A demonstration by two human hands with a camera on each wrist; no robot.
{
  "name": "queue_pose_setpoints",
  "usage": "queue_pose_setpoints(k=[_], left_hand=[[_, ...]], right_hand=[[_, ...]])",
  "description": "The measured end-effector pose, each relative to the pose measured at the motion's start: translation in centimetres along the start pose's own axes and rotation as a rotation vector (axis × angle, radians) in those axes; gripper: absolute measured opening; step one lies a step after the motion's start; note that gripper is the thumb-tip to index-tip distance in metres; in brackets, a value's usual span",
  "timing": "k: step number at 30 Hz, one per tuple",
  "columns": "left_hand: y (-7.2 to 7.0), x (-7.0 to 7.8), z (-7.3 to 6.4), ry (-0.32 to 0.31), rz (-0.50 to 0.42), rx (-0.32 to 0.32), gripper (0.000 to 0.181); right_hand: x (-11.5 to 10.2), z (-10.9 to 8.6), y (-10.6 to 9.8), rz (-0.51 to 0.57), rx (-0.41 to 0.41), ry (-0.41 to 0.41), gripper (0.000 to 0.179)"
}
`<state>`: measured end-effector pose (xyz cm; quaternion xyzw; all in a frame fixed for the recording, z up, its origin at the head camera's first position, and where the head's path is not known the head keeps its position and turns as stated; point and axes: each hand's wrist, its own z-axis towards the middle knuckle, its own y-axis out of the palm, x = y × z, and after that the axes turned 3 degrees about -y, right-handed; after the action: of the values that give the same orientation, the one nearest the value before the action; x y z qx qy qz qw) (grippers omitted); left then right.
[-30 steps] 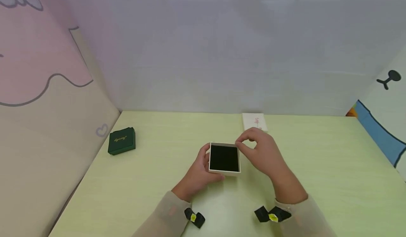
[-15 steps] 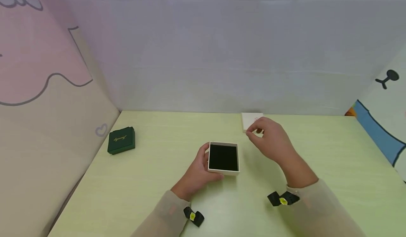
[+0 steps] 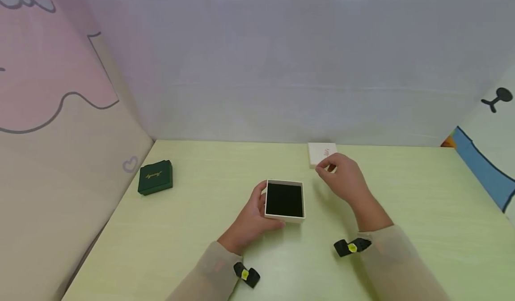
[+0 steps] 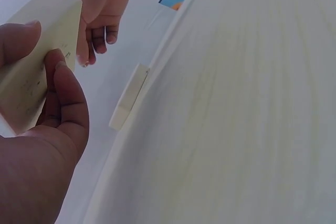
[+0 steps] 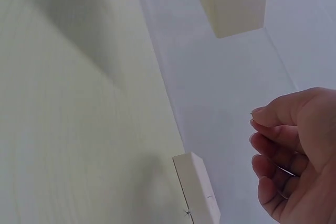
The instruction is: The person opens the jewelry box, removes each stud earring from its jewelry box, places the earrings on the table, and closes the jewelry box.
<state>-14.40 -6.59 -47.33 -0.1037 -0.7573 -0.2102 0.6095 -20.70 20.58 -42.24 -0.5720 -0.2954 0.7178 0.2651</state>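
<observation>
My left hand [image 3: 252,220] grips a small white box [image 3: 284,219] by its left side and underside, raised off the table. The box is uncovered, and a black pad [image 3: 284,200] fills its inside. To the right of it, my right hand [image 3: 347,180] is in the air, thumb and forefinger pinched together. A tiny speck [image 5: 252,114] shows at those fingertips in the right wrist view, too small to identify. Behind the right hand lies a flat white lid [image 3: 318,150] with a pink print, partly hidden by the fingers in the head view.
A dark green box [image 3: 155,177] with gold lettering stands near the table's left edge. The pale yellow-green table [image 3: 201,180] runs back to a plain wall [image 3: 257,68]. Printed cloth walls close in both sides.
My right hand has left the white box's upper right corner and moved right and slightly back, still pinching, near the lid. The left hand and the box have stayed in place.
</observation>
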Motion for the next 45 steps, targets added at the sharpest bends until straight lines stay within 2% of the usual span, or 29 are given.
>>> queue_pose_setpoints(k=[8,14,23,35,45], left_hand=[[0.0,0.0,0.2,0.015,-0.001,-0.023,0.110],[0.0,0.2,0.5,0.026,-0.005,-0.032,0.109],[-0.1,0.4,0.5,0.020,-0.013,-0.023,0.110],[0.0,0.4,0.3,0.017,-0.027,-0.030,0.109],[-0.4,0.0,0.1,-0.042,-0.034,0.009,0.112]], right_hand=[[1.2,0.1,1.5,0.026,0.019,0.051,0.017],[2.9,-0.1,1.7,-0.044,0.028,0.105,0.019],[4.2,0.6,2.2,-0.074,0.001,0.071,0.018],[4.9,0.7,4.4,-0.065,0.064,0.021,0.017],[5.7,0.4,4.9,-0.036,0.051,0.033,0.017]])
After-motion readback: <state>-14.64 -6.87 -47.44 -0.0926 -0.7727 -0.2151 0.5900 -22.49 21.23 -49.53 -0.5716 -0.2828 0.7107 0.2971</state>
